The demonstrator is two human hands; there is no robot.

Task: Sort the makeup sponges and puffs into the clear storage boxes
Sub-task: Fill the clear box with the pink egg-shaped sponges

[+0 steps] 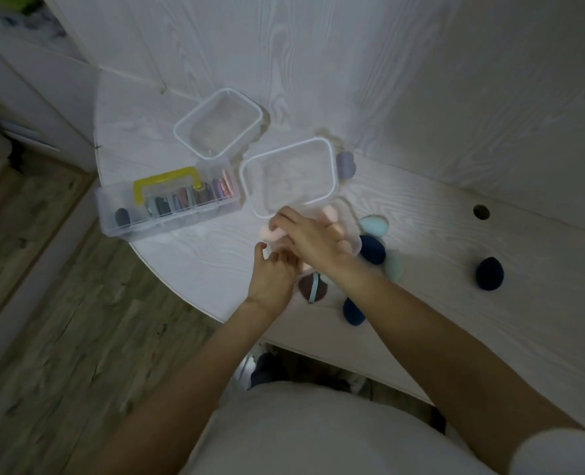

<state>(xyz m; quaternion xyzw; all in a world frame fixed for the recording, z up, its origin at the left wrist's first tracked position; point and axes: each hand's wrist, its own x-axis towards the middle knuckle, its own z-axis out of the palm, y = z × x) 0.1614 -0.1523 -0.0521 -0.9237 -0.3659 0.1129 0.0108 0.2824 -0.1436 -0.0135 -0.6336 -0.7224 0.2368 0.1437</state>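
While both hands (294, 248) blur over pink sponges (270, 233), grip unclear, navy sponges (489, 274) beside, clear boxes (289, 176) beyond

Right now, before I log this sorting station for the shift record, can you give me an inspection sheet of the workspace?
Surface: white wood-grain table with a round hole.
Job's things: two clear storage boxes, both look empty; navy sponges; mint sponge; pink sponges; brown puff; greyish puff.
Clutter: yellow-handled organiser holding small mixed items.
Grip: left hand and right hand together over the pink sponges; blur hides what each holds.
Cables: nothing seen.
Surroundings: white panel wall, wood floor.
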